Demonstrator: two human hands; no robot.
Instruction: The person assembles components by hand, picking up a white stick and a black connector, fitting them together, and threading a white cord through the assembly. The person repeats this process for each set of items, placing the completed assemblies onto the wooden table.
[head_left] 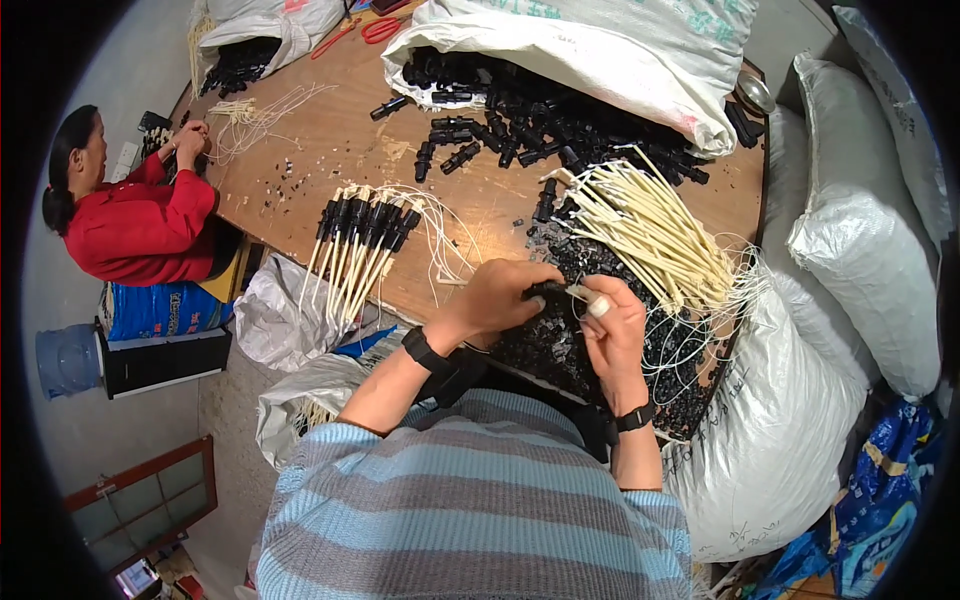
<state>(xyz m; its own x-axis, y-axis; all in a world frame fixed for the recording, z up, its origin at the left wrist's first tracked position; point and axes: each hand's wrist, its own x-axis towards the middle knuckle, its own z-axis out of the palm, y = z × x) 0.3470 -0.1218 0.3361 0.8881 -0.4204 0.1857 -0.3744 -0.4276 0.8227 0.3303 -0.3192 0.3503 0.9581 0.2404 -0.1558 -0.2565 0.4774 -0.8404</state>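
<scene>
Over the near edge of the table, my left hand [505, 295] is closed around a black plastic fitting [545, 290]. My right hand [612, 325], with white tape round one finger, pinches a small pale piece [580, 291] right beside that fitting. Whether the two pieces touch is hidden by my fingers. To the right of my hands lies a thick bundle of cream sticks [655, 235] with white strings at their near ends. Left of my hands, a row of black fittings joined to cream sticks [360, 240] overhangs the table edge.
Loose black fittings [520, 125] spill from a white woven sack [590, 60] at the back. Small black scraps [665, 370] cover the near right of the wooden table [290, 190]. Red-handled scissors [380, 30] lie far off. A person in red [140, 225] works at left. Full sacks [865, 220] stand right.
</scene>
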